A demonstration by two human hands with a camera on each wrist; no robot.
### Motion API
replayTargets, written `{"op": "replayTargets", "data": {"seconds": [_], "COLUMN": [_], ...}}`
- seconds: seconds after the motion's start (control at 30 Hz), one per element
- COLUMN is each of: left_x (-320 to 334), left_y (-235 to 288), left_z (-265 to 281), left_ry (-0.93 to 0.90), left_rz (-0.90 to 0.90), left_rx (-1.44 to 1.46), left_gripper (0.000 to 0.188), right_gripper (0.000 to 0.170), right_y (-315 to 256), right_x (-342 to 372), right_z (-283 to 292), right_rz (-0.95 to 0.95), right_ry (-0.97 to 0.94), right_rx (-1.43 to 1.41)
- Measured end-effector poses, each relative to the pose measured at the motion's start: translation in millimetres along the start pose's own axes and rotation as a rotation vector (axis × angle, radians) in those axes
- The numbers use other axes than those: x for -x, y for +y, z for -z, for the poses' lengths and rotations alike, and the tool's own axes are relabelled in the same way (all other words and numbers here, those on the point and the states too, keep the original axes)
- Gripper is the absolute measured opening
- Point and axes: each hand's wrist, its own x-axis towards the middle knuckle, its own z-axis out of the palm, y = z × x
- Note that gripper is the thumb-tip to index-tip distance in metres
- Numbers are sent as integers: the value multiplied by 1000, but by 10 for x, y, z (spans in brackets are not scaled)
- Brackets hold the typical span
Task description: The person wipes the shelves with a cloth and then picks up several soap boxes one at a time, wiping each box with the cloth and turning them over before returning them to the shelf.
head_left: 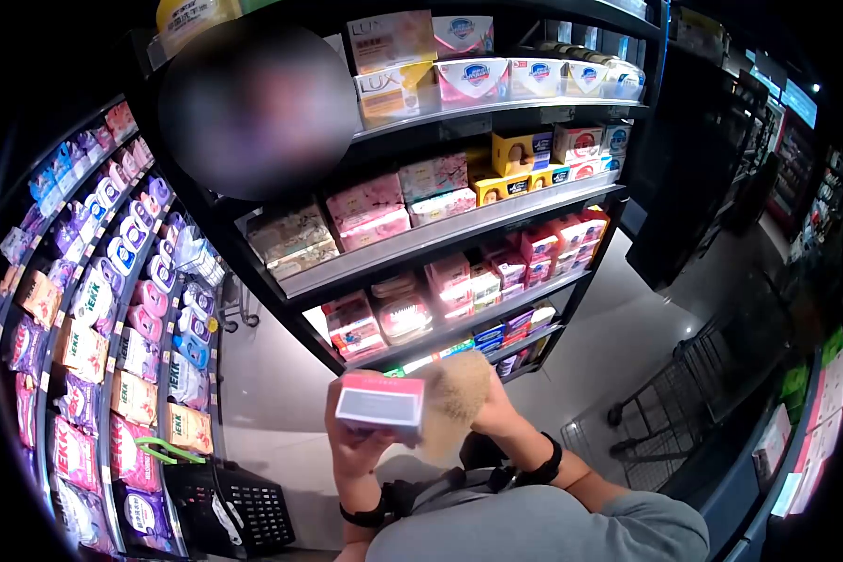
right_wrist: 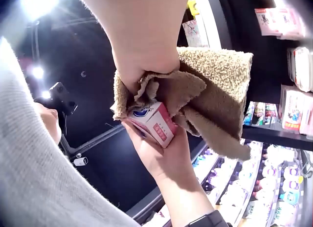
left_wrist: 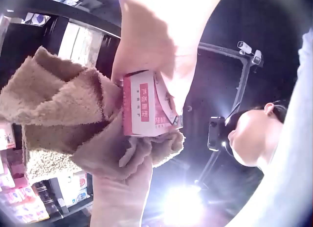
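My left hand [head_left: 354, 448] grips a pink-and-white soap box [head_left: 380, 405], thumb and fingers along its sides. In the left wrist view the printed end of the soap box [left_wrist: 147, 106] faces the camera. A brown fluffy cloth [head_left: 454, 398] is bunched in my right hand [head_left: 498, 412], just right of the box. The cloth [right_wrist: 215, 85] hangs in folds in the right wrist view and lies against the box [right_wrist: 159, 127] there. Most of the right-hand fingers are hidden by the folds.
Ahead stands a black shelf rack [head_left: 459, 234] with rows of boxed soaps. Shelves of bagged and bottled detergent [head_left: 89, 347] line the left. A black shopping basket [head_left: 253, 510] is at the lower left, a shopping cart [head_left: 670, 403] on the right.
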Motion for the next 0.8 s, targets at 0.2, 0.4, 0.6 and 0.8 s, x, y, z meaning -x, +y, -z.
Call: {"op": "replayTargets", "data": {"seconds": [0.2,0.4,0.6,0.8], "left_x": [-227,-569,-707,-683], "left_y": [-415,-551,-872,-1272], "left_z": [-203,-954,-1569,-1858], "left_ry": [-273,-251,-239,-319], "left_rz": [-30,47,-67,-67], "left_rx": [-161,-221,-203,-411], "left_gripper": [66,74,78,55], "right_gripper": [46,62,79,83], "right_y": [-221,-675,-286,-238], "right_x": [-97,-193,230,286], "right_z": [374,792,1324,1801], "right_rz": [153,278,-46,33], "right_ry": [19,283,589,452], "right_rx": [518,833,-360,-123]}}
